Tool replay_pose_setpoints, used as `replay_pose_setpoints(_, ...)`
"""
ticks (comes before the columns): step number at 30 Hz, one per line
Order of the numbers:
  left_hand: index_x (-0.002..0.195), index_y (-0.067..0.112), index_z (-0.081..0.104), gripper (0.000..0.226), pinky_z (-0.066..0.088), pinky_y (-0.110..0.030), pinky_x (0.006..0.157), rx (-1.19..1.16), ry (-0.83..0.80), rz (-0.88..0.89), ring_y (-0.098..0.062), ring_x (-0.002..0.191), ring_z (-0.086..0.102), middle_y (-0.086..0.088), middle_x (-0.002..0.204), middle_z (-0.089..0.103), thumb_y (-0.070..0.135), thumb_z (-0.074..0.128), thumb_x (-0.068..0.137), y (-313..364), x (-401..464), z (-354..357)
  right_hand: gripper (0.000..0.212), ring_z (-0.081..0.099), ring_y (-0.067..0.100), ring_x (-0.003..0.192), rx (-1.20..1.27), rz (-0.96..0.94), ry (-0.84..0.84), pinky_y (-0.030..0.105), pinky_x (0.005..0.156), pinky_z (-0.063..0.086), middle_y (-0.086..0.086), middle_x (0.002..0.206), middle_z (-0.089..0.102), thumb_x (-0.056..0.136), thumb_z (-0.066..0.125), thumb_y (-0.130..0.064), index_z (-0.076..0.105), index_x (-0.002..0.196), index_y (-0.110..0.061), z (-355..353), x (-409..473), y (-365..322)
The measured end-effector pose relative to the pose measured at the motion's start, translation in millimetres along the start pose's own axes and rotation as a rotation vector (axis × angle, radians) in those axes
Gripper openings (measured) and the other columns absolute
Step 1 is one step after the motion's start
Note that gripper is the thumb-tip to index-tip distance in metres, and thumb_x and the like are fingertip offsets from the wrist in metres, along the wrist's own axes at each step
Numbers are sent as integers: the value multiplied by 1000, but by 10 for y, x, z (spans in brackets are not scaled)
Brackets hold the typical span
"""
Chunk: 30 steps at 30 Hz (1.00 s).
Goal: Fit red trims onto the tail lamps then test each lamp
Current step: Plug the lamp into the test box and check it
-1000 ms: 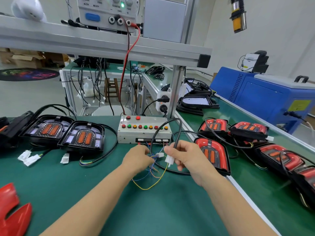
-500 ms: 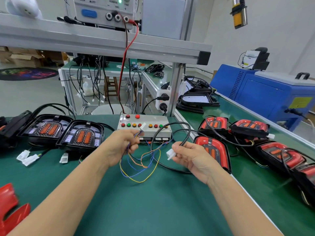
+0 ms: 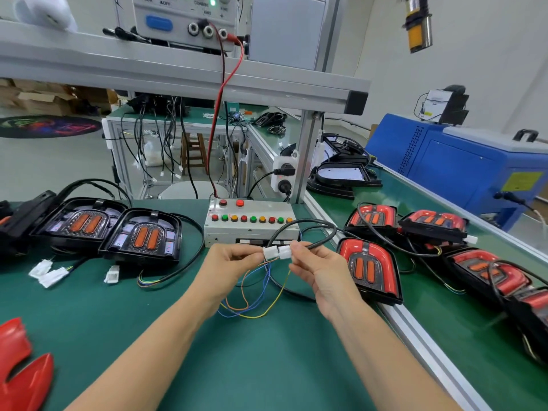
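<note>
Trimmed tail lamp (image 3: 369, 269) flat beside bench edge; untrimmed lamps (image 3: 142, 235) left

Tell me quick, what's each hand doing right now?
Left hand: closed, pinching the tester's white connector.
Right hand: closed, pinching the lamp cable's white connector.

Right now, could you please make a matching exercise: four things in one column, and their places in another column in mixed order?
Things:
1. loose red trims
2. test box
3. white connectors
4. trimmed tail lamp

Places:
A. between the two hands
B. right of the right hand
C. near left corner of the table
D. behind the left hand

Pairs: 1-C, 2-D, 3-A, 4-B
</note>
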<state>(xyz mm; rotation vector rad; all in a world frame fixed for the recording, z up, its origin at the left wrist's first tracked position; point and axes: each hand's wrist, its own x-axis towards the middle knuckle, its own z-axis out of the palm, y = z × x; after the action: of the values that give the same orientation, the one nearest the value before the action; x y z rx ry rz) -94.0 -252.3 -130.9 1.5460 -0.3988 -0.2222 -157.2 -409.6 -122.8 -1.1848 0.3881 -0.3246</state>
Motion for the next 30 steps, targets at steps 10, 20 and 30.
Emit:
replay_pose_setpoints(10, 87, 5, 74, 8, 32, -2, 47, 58, -11, -16, 5, 41, 44, 17, 45, 53, 4, 67, 85, -16, 12, -11, 4, 59, 5, 53, 49, 14, -8, 16, 57, 54, -3, 59, 63, 82, 73, -6, 69, 80, -8, 79, -25, 51)
replay_pose_setpoints(20, 84, 7, 76, 8, 31, -9, 49, 69, -48, -90, -3, 47, 35, 7, 51, 48, 7, 68, 84, -86, 51, 33, 7, 59, 6, 52, -37, -37, 41, 16, 53, 51, -2, 60, 66, 80, 75, -5, 69, 78, -8, 111, -35, 147)
replay_pose_setpoints(30, 94, 20, 72, 19, 35, -17, 55, 209, -98, -158, -9, 55, 42, 6, 68, 58, 9, 66, 81, -100, 99, 57, 7, 62, 8, 52, -66, 101, 79, 19, 53, 54, 4, 65, 67, 85, 72, -7, 67, 85, -3, 57, -30, 335)
